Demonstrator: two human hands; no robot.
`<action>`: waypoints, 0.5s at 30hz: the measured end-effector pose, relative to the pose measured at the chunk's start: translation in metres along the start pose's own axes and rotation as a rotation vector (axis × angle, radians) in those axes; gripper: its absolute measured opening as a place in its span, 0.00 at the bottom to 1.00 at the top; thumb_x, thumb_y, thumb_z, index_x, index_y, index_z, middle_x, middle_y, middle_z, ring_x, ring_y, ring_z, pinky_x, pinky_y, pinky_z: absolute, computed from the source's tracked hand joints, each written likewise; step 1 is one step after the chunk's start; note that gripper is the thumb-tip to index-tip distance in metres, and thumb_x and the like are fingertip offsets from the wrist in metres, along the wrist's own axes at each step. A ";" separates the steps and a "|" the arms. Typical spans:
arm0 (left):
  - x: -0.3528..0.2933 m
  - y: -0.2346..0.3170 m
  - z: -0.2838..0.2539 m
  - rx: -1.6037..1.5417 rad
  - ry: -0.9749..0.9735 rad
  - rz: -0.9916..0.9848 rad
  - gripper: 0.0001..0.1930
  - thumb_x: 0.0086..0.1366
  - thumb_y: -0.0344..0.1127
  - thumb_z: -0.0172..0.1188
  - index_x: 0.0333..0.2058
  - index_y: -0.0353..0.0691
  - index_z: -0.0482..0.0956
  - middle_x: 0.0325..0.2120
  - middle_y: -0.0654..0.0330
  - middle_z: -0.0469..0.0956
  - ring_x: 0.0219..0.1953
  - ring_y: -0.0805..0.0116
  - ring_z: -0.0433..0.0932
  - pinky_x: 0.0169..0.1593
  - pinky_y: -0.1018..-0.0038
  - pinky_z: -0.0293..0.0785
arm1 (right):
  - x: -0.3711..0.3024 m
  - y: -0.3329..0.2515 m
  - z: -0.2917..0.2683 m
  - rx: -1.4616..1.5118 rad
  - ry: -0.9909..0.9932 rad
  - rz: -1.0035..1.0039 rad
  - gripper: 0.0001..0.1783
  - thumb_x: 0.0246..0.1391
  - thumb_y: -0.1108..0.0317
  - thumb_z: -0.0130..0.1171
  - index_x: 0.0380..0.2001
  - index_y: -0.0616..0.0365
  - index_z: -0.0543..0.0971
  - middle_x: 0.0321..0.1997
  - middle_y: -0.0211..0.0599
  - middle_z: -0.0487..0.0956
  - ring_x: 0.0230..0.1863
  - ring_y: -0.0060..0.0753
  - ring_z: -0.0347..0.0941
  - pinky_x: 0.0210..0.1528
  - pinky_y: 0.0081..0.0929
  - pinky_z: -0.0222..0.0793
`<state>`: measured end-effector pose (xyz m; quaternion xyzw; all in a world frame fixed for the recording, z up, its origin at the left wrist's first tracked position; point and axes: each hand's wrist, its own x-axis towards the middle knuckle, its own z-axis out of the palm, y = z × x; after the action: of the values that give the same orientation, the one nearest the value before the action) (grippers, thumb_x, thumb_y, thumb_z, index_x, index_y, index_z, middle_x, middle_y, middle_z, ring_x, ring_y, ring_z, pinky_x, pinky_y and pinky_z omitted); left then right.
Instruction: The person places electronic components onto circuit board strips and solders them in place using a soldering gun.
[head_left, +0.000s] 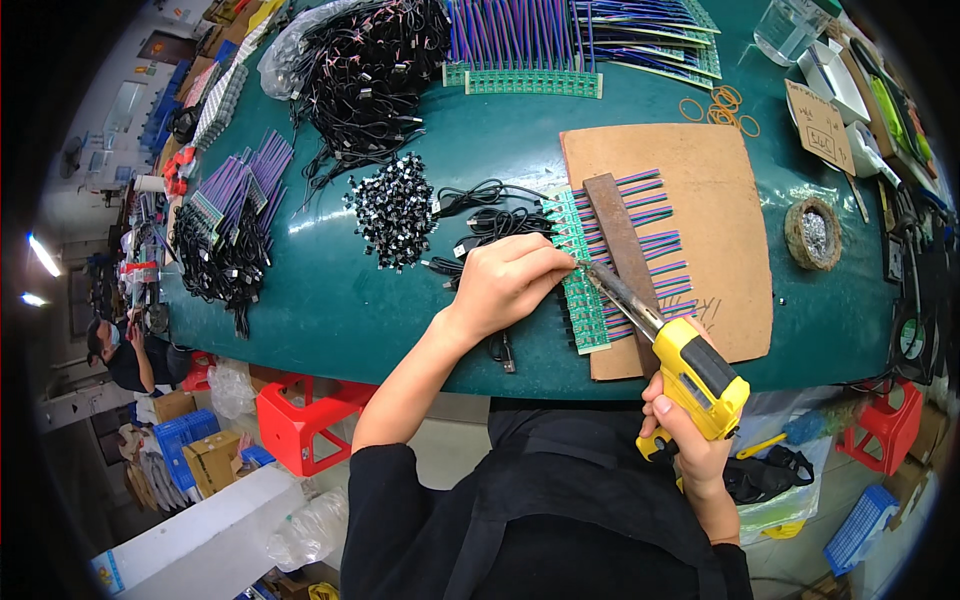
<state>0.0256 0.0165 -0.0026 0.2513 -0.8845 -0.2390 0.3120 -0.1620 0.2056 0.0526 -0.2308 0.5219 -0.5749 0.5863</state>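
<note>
Board: green strip (572, 235) is lying along the L edge of the cardboard sheet (715, 200), on the teal table (335, 310).
L hand (505, 285): I'm pinching thumb + fingertips tog. at abt mid-strip, prob. steadying a small part; can't tell what's btwn them.
R hand (692, 450): I'm gripping the yellow soldering gun (700, 370) by its handle, angling the tip up-L so it's meeting the strip right by the L fingertips.
Bar: rusty flat bar (618, 230) is lying slantwise over the multicolour wires (657, 243), prob. weighting them so the strip isn't sliding.
Cardboard: it's sitting under the wires, I'm guessing as a heat/scratch guard.
In the way: loose black cables (500, 222) are crowding the strip's L side near my L hand; the gun's barrel is crossing over the bar; my L fingers are hiding the contact pt.
Around: connector pile (390, 215) is sitting L of the cables, big cable heap (365, 80) beyond; rubber bands (728, 108) are lying past the cardboard's far edge, round dish (793, 235) w/ silvery stuff to its R.
</note>
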 end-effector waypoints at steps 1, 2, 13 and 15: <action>0.000 0.000 0.000 0.005 -0.010 -0.002 0.08 0.49 0.23 0.65 0.30 0.38 0.80 0.22 0.60 0.76 0.24 0.66 0.77 0.27 0.74 0.72 | 0.000 0.000 0.000 0.000 0.001 -0.005 0.35 0.50 0.81 0.54 0.63 0.66 0.56 0.32 0.41 0.75 0.28 0.22 0.72 0.26 0.20 0.74; 0.000 0.000 -0.001 0.008 -0.019 -0.005 0.08 0.49 0.23 0.65 0.30 0.38 0.80 0.22 0.60 0.76 0.24 0.66 0.77 0.27 0.74 0.72 | -0.001 0.000 0.000 -0.003 0.001 0.002 0.35 0.50 0.81 0.54 0.63 0.66 0.56 0.32 0.41 0.75 0.28 0.22 0.72 0.26 0.20 0.74; 0.000 -0.002 -0.002 0.010 -0.043 0.002 0.07 0.49 0.24 0.65 0.29 0.38 0.80 0.24 0.60 0.77 0.25 0.66 0.77 0.28 0.75 0.72 | -0.003 -0.002 -0.001 -0.049 0.040 -0.032 0.39 0.49 0.77 0.54 0.64 0.66 0.54 0.33 0.42 0.74 0.31 0.25 0.72 0.27 0.19 0.74; 0.000 -0.002 -0.002 0.007 -0.046 -0.003 0.07 0.49 0.24 0.65 0.29 0.38 0.80 0.24 0.60 0.77 0.25 0.66 0.77 0.28 0.75 0.72 | -0.004 -0.001 -0.001 -0.048 0.039 -0.026 0.38 0.49 0.77 0.55 0.64 0.66 0.54 0.33 0.41 0.74 0.31 0.25 0.72 0.27 0.20 0.75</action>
<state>0.0271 0.0147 -0.0025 0.2481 -0.8921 -0.2419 0.2901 -0.1626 0.2096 0.0541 -0.2404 0.5438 -0.5741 0.5629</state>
